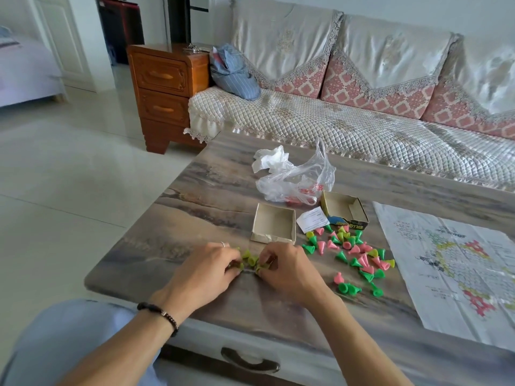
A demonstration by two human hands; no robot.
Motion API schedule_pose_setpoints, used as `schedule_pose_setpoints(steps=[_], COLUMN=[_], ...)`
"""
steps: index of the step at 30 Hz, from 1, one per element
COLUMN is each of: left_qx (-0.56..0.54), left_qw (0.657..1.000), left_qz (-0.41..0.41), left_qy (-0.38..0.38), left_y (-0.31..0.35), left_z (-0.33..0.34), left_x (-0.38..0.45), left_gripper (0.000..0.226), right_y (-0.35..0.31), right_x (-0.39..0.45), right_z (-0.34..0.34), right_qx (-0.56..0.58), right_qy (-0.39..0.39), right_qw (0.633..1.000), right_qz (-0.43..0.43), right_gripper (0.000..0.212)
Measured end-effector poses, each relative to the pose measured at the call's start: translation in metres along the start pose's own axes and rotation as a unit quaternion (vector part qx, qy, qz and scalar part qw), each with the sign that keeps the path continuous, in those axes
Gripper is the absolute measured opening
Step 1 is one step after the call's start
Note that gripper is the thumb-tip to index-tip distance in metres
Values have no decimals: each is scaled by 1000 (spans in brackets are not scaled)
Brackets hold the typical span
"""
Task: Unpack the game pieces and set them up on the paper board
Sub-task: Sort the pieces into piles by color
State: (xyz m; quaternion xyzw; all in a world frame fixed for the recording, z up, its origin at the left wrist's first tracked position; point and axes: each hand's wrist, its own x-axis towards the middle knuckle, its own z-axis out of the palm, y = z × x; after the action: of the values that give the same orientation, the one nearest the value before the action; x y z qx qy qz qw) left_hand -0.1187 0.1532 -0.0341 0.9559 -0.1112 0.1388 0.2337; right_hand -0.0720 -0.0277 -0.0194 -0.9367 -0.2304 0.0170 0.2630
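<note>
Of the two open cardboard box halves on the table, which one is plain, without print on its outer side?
The plain box half, nearer the hands and left of the white slip. The other box half, behind the scattered pieces, has a blue-and-yellow printed side.

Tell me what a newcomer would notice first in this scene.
The scatter of pink, green and yellow cone pieces on the table, left of the paper board. Next, the left hand and right hand gathering yellow-green cones at the near edge, below two empty box halves.
</note>
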Motion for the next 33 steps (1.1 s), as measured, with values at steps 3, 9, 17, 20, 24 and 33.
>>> schedule_pose_setpoints(steps=[3,9,17,20,24,33], left_qx=[-4,-15,-23,-7,7,13], left_qw=[1000,999,999,998,997,995], left_qz=[-9,-18,-17,3,25,99], left_qy=[7,23,39,57,78,21], left_y=[1,2,5,13,34,84], left_z=[4,5,4,0,4,37], left_x=[2,1,-1,5,24,96], left_gripper=[15,24,29,25,22,19], right_y=[0,2,9,18,33,105], right_x=[2,3,-2,-8,-19,-27], right_z=[3,6,3,-9,-36,-90], right_qx=[8,40,47,30,23,-6], right_qy=[13,15,16,23,47,147], right_qw=[1000,999,998,999,999,983], right_qz=[-3,-6,-23,-18,2,108], right_gripper=[18,33,41,40,33,12])
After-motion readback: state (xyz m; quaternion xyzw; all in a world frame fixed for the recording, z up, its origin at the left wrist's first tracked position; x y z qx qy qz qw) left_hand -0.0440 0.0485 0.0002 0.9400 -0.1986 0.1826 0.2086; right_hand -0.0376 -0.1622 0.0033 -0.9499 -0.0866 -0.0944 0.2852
